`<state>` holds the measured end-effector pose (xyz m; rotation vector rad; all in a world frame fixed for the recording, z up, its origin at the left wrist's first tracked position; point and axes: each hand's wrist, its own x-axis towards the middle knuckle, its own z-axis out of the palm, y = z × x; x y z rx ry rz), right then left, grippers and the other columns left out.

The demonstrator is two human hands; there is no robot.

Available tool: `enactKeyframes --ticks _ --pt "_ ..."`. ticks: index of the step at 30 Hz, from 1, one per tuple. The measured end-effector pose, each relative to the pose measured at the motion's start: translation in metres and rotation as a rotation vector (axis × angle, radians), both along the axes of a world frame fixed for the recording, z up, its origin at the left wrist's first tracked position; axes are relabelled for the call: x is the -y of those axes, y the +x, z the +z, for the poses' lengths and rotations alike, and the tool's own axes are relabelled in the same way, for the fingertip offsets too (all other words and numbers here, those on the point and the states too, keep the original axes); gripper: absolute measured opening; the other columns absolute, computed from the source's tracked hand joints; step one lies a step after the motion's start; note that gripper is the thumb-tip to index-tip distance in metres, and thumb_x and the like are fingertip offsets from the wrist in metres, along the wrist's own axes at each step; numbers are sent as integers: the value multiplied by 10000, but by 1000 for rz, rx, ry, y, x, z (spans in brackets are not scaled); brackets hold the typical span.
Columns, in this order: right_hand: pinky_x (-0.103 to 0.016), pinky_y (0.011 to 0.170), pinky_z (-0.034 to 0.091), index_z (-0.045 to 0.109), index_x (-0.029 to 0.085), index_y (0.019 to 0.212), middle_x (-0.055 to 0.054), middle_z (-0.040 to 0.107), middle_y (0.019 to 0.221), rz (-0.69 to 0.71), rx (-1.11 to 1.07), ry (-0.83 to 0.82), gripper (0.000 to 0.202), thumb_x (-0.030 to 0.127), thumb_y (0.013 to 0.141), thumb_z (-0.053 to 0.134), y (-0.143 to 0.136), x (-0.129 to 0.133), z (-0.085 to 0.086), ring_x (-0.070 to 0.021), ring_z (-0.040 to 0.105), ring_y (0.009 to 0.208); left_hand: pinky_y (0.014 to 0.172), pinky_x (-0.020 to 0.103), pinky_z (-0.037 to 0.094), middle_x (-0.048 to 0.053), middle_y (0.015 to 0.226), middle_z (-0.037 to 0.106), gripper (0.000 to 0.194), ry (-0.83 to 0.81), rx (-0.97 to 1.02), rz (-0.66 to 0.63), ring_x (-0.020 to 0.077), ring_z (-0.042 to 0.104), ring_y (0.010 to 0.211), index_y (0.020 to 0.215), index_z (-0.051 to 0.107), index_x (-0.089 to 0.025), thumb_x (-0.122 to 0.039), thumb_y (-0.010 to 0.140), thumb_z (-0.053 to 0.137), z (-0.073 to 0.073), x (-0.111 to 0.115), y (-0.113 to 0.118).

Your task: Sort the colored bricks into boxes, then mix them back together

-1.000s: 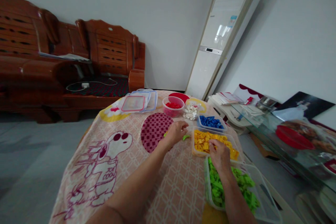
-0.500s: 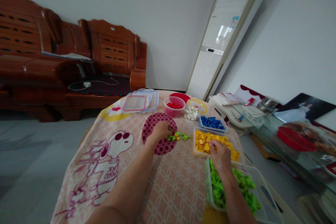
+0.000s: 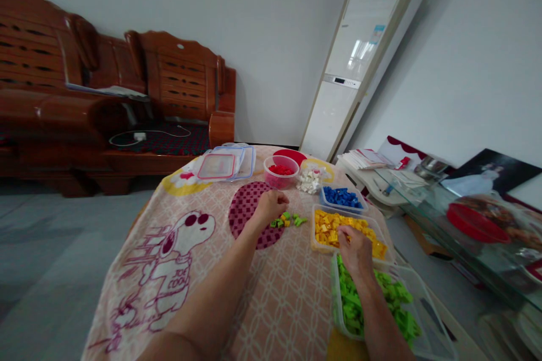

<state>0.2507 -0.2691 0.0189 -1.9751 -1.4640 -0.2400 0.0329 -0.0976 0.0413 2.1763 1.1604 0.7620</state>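
Observation:
My left hand (image 3: 270,207) hovers just behind a small group of green and yellow building bricks (image 3: 280,220) on the tablecloth, its fingers curled together. Whatever is between those fingers, if anything, is too small to see. Beside the group lie a few more green pieces (image 3: 300,220). Over the tub of yellow bricks (image 3: 328,228), my right hand (image 3: 354,245) has thumb and fingers pinched together; what they hold is hidden. My right forearm crosses above a clear box of green bricks (image 3: 351,299).
A tub of blue bricks (image 3: 342,197), a pile of white bricks (image 3: 310,180) and a round tub of red bricks (image 3: 280,171) stand farther back. Clear lids (image 3: 218,166) lie at the back left. A glass shelf (image 3: 427,225) runs beside the table's right side.
My left hand has moved to the right and slightly up, closer above the small brick group. My right hand stays nearly still over the yellow bricks.

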Motion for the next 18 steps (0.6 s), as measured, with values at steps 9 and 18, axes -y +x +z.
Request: enactKeyframes --ticks 9,18 --pt "-310 764 468 731 160 877 -113 751 890 5 30 8 336 276 851 417 -1 0 3 -228 677 815 674 190 466 33 859 727 251 22 185 -275 103 613 699 929 757 -164 -129 730 607 2 59 56" --pt "-293 744 434 724 172 811 -80 736 818 1 55 -26 260 230 832 472 0 0 3 -211 651 790 753 217 497 35 906 743 279 47 149 -97 127 648 771 982 735 -157 -130 752 579 0 20 28"
